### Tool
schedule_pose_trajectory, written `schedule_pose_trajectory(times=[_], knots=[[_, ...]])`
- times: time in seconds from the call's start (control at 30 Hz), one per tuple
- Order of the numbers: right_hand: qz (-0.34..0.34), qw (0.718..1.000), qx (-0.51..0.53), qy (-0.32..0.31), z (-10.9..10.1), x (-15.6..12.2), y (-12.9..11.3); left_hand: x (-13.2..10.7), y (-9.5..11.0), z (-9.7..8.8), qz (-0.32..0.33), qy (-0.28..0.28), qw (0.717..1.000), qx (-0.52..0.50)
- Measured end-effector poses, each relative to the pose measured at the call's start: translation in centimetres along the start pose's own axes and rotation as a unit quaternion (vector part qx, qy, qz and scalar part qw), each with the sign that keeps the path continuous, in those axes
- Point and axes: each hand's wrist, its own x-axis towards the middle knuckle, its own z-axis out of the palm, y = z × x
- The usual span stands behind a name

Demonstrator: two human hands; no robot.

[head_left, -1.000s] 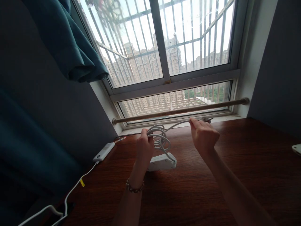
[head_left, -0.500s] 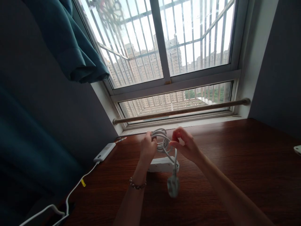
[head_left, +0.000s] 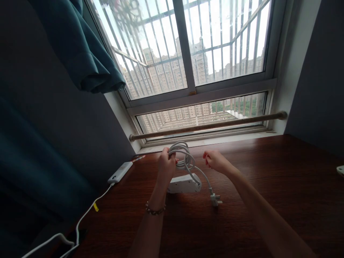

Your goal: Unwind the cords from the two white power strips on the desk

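My left hand (head_left: 166, 165) is closed round a coil of white cable (head_left: 183, 154) and holds it just above the wooden table (head_left: 268, 193). A white power strip (head_left: 184, 183) lies on the table under the coil. From the coil the cable's loose end drops to its plug (head_left: 215, 199), which lies on the table in front of the strip. My right hand (head_left: 217, 161) hovers to the right of the coil with its fingers curled together. It is apart from the cable and I see nothing in it.
A white power bank (head_left: 120, 172) with a white lead (head_left: 86, 214) lies at the table's left, by the dark wall. A metal rod (head_left: 206, 126) spans the barred window's sill. A teal curtain (head_left: 80, 53) hangs upper left. A small white object (head_left: 340, 170) sits at the right edge.
My right hand drew the stretched cable end in to the coil, then let it go. The plug swung down and now lies on the table. The left hand kept its hold on the coil.
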Motion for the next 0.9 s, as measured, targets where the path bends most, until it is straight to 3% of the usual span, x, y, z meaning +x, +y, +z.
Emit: schedule_pose_trajectory(times=[0.17, 0.3, 0.47, 0.6, 0.67, 0.8, 0.9], knots=[[-0.043, 0.966, 0.002, -0.256, 0.4, 0.1, 1.4, 0.1, 0.2, -0.1, -0.002, 0.005, 1.000, -0.007], [-0.042, 0.936, -0.061, -0.344, 1.2, 0.1, 1.6, 0.1, 0.1, -0.2, 0.000, 0.007, 1.000, -0.011], [-0.032, 0.925, -0.119, -0.359, 2.2, 0.1, 1.8, 0.1, 0.1, -0.4, 0.000, 0.011, 1.000, -0.006], [-0.010, 0.905, -0.062, -0.422, 2.8, 0.6, 2.3, 0.1, 0.2, -0.5, 0.001, 0.013, 1.000, -0.002], [0.008, 0.907, -0.029, -0.420, 2.4, 0.7, 2.7, 0.1, 0.2, -0.5, 0.003, 0.013, 1.000, 0.001], [0.009, 0.936, 0.063, -0.346, -0.5, 0.0, 2.5, 0.2, 0.0, -0.6, 0.011, 0.016, 1.000, 0.023], [-0.040, 0.940, 0.232, -0.246, -3.5, -1.4, 1.1, 0.2, -0.1, -0.4, 0.011, 0.022, 0.999, 0.038]])
